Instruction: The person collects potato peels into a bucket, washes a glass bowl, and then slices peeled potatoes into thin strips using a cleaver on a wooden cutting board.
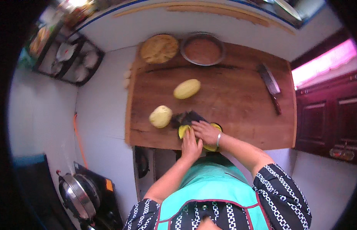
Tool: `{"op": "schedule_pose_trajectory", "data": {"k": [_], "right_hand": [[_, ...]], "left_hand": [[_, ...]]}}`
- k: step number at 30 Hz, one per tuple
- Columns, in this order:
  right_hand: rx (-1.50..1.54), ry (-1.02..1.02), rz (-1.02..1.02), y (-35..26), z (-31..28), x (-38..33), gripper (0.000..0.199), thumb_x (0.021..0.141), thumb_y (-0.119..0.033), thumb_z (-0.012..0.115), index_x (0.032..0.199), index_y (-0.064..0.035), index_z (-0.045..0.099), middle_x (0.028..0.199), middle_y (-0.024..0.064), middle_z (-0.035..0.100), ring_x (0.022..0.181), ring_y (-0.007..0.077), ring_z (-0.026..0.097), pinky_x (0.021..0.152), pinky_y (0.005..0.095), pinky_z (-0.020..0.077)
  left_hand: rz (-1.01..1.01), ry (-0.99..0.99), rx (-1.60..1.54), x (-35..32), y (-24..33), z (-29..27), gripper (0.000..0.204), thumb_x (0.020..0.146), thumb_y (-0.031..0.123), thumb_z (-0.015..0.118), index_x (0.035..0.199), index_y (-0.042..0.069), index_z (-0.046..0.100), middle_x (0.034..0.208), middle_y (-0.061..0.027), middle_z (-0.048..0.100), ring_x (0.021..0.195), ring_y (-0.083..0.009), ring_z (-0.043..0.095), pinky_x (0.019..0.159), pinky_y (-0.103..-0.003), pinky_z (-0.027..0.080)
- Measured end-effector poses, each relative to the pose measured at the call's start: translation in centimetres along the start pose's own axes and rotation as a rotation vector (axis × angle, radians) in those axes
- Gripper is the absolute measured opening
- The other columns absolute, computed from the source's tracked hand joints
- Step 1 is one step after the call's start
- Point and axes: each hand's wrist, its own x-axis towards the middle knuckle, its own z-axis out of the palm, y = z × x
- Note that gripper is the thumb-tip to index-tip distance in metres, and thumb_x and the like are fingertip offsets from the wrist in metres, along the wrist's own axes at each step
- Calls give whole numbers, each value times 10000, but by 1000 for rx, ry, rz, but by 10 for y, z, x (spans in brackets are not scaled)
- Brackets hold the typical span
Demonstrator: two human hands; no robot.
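Observation:
At the near edge of the wooden table, my two hands are close together on a yellow and dark cloth, which lies bunched. My left hand presses on its yellow part, fingers close together. Over the dark part lies my right hand, fingers bent down onto it. Dark scraps touch the cloth's left end; what they are is too blurred to tell. Just left of these sits a peeled, pale yellow potato. A second peeled potato, longer, lies farther back.
At the back stand a round container of yellow pieces and a metal basin with pinkish contents. A cleaver lies near the right edge, handle toward me. A lidded metal pot is at lower left, a dark rack at upper left.

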Motion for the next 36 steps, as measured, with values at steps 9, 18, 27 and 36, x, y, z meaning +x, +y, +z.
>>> {"op": "schedule_pose_trajectory", "data": {"k": [9,18,27,36], "right_hand": [[295,591,884,163,-22,-85,455,857,-193,436,1265,9,445,1331,191,422,1228,320,400,1029,347,323],[226,848,1242,29,69,-226,461,931,-251,391,1319,-2,386,1423,174,314,1288,297,330,1085,383,217],[-24,167,298,-10,52,-22,411,846,-169,426,1215,-3,495,1366,159,381,1315,292,286,1058,444,253],[-117,37,343,3,12,-41,338,804,-173,502,1128,-100,565,1209,129,495,1159,293,431,927,436,373]], "left_hand": [[234,-234,1,180,143,93,502,750,159,551,1222,14,463,1273,-229,453,1191,-366,416,982,-424,349],[593,-483,9,39,164,156,554,801,167,465,1307,-34,364,1374,-242,336,1285,-391,310,1060,-441,274],[-86,-62,124,10,34,18,537,794,92,468,1306,-31,364,1350,-263,350,1248,-404,346,1046,-443,295],[-229,34,-14,-71,31,1,601,786,235,569,1326,45,387,1392,-206,335,1285,-338,333,1060,-389,286]]}}
